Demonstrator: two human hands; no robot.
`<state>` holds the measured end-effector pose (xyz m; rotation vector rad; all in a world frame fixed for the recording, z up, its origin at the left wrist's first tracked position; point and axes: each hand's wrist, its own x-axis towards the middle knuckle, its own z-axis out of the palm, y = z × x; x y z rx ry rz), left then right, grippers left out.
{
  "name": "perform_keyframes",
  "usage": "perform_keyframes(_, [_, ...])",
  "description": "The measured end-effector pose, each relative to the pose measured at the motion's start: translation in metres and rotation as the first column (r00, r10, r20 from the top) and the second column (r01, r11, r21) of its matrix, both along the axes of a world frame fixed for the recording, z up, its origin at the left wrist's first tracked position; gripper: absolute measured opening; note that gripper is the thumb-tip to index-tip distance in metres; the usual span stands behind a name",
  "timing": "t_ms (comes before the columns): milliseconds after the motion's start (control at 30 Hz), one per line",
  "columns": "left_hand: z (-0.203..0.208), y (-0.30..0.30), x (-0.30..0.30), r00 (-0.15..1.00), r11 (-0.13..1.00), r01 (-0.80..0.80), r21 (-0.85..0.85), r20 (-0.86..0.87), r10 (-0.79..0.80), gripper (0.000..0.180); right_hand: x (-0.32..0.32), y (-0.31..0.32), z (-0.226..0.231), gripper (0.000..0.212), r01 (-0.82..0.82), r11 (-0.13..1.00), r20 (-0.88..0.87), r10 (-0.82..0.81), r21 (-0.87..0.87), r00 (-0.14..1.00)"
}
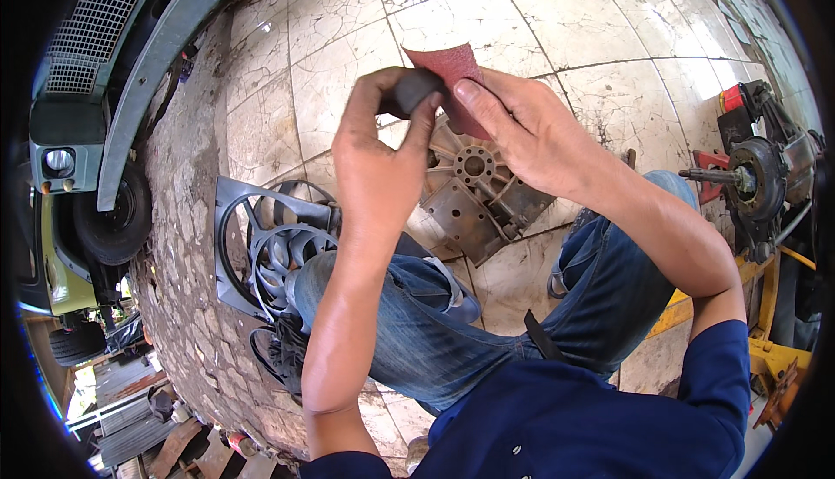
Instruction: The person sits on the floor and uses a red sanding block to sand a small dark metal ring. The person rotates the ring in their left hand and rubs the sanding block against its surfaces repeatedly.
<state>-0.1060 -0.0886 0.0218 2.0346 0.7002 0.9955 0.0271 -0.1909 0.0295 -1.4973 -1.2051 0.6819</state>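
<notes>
My left hand [376, 144] is raised in front of me, pinching a small dark grey piece [416, 91] with a smooth rounded face between thumb and fingers. Its exact kind does not show. A bent sheet of reddish sandpaper [450, 63] is gripped by my right hand [532, 127], the thumb pressed along it. The sandpaper's edge meets the right side of the dark piece. Under my hands, on the tiles, lies a greasy metal part with a spoked round hub [474, 163] and a flat drilled plate [464, 218]; my hands partly cover it.
A black fan shroud [229, 257] leans by my left knee. Farther left stand a vehicle's grey bumper [156, 62] and a tyre [113, 218]. At the right are a hub assembly with a shaft [755, 179] and a yellow metal frame [770, 296]. Cracked white tiles [339, 18] cover the floor.
</notes>
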Motion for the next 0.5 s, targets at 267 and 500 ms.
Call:
perform_keyframes(267, [0.004,-0.003,0.000,0.998,0.997,0.038,0.065,-0.061,-0.034,0.022,0.002,0.005,-0.008,0.046,-0.002,1.000,-0.339,0.011,0.026,0.941])
perform_keyframes(500, [0.004,0.004,-0.007,0.996,0.998,0.056,0.025,-0.066,-0.054,0.023,0.000,0.003,0.002,0.059,0.026,0.993,-0.462,-0.077,-0.116,0.884])
